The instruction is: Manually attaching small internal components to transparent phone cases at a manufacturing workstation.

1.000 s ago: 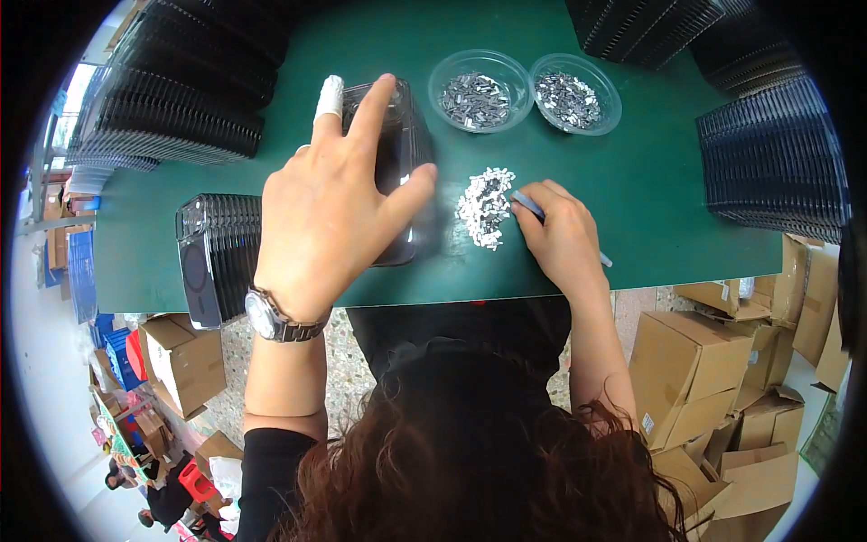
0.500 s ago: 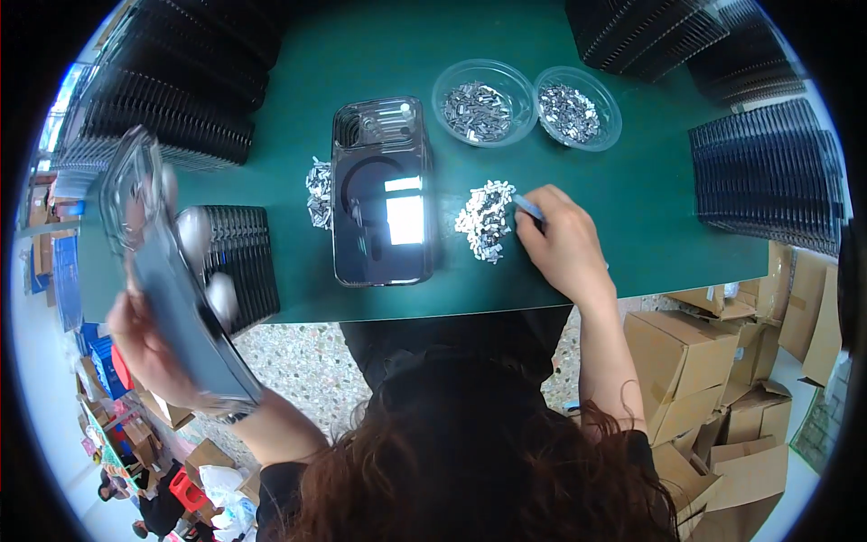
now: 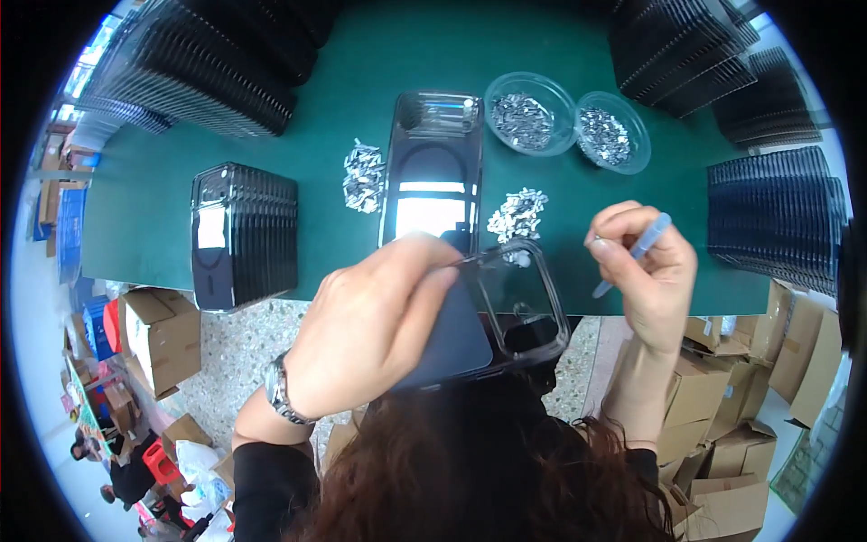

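Note:
My left hand point(image 3: 361, 325), with a watch at the wrist, grips a phone case point(image 3: 524, 303) near the table's front edge. The case has a clear frame around its camera opening and a smoky back panel. To the right, my right hand point(image 3: 646, 271) is closed around a thin light-blue pen-like tool point(image 3: 648, 237). Its thumb and index finger pinch together; anything tiny between them is too small to make out. Behind my left hand a dark, glossy stack of phone cases point(image 3: 432, 167) lies on the table. A pile of small white and silver pieces point(image 3: 519, 214) lies between the hands.
Another pile of small pieces point(image 3: 364, 178) sits left of the middle stack. Two clear round tubs point(image 3: 528, 113) point(image 3: 614, 132) hold more of them. Stacks of cases point(image 3: 244, 237) line the left side, others point(image 3: 772, 221) the right. Cardboard boxes point(image 3: 736, 425) crowd the floor at right.
My left hand has brought the phone case from the far left to the front middle. My right hand has lifted off the small pieces and moved right with the tool. The view has shifted.

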`<state>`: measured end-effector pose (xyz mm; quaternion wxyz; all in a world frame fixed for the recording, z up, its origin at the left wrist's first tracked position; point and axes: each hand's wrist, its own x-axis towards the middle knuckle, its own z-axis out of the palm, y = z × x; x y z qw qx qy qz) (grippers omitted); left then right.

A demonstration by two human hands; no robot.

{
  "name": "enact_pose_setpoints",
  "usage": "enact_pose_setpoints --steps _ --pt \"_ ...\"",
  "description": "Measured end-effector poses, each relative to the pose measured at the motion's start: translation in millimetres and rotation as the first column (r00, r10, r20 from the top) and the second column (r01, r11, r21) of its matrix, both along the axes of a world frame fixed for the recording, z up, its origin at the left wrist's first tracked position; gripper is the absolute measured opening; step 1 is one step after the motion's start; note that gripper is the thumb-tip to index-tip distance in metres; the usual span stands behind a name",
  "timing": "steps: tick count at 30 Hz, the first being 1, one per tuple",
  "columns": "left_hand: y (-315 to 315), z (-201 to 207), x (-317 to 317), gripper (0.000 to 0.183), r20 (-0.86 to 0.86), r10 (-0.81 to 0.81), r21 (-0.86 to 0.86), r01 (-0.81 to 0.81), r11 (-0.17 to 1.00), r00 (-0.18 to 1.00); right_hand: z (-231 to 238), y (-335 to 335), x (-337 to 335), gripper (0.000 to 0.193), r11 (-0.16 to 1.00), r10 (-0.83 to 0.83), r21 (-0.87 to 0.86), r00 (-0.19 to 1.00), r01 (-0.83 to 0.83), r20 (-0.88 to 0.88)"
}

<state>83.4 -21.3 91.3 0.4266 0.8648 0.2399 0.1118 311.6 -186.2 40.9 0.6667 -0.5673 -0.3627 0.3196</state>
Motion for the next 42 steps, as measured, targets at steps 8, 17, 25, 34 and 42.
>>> enact_pose_setpoints --steps 8,17,25,34,42 --pt "-10 0 9 0.009 -0.038 -0.060 0.034 0.061 0.998 0.998 41 34 -28 0.026 0.966 0.218 -0.096 0.551 -0.242 0.805" --pt "-15 -8 8 0.007 -0.089 -0.063 0.080 0.070 0.994 0.994 41 29 -33 0.022 0.950 0.310 -0.293 0.453 -0.109 0.836" --pt "-38 -31 10 0.011 -0.111 -0.113 0.107 0.125 0.986 0.987 31 7 -29 0.017 0.858 0.506 -0.457 0.536 -0.234 0.676" --pt "-54 -82 6 0.019 -0.144 -0.188 0.092 0.202 0.975 0.972 -12 -28 -37 0.025 0.788 0.568 -0.544 0.680 -0.288 0.464" --pt "-57 -94 -4 0.018 -0.208 -0.203 0.222 0.248 0.943 0.957 -24 -31 -61 0.040 0.755 0.645 -0.652 0.272 -0.076 0.714"
